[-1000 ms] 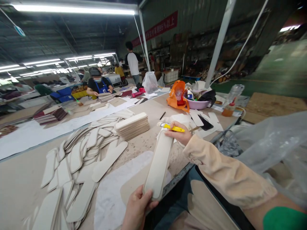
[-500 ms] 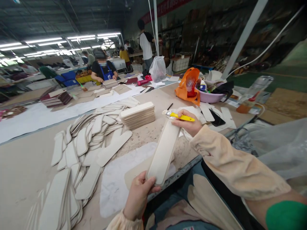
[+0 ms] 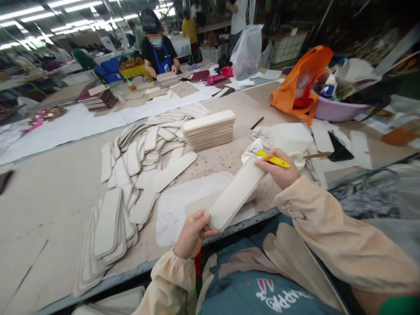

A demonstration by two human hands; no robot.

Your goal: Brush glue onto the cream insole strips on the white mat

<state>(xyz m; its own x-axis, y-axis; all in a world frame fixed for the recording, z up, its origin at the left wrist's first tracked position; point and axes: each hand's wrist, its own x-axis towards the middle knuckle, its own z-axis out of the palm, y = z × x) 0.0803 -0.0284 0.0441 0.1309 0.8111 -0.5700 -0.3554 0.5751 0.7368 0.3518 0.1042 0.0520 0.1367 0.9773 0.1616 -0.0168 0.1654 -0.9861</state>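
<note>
holding a pale strip and a yellow-handled brush

Clock dirs from held strip: strip itself off-wht, smooth, matt, leather- or card-like, can't tell. Brush at 2, yel hndl = smooth plastic, slight gloss. Stacked strips at 11, same matt finish, edges ribbed; loose strips at 9, smooth, matt. White sheet at 8–9, paper-like, smudged. Tabletop tan, matt, dark rough flecks nr strip. Stick at 2, wood-look. Basin at 2, smooth lilac plastic. Clear bag at 12, thin crinkly plastic. R sleeve at 3–4, soft wrinkled cloth, matt. Apron at 6, teal cloth, printed.
</note>
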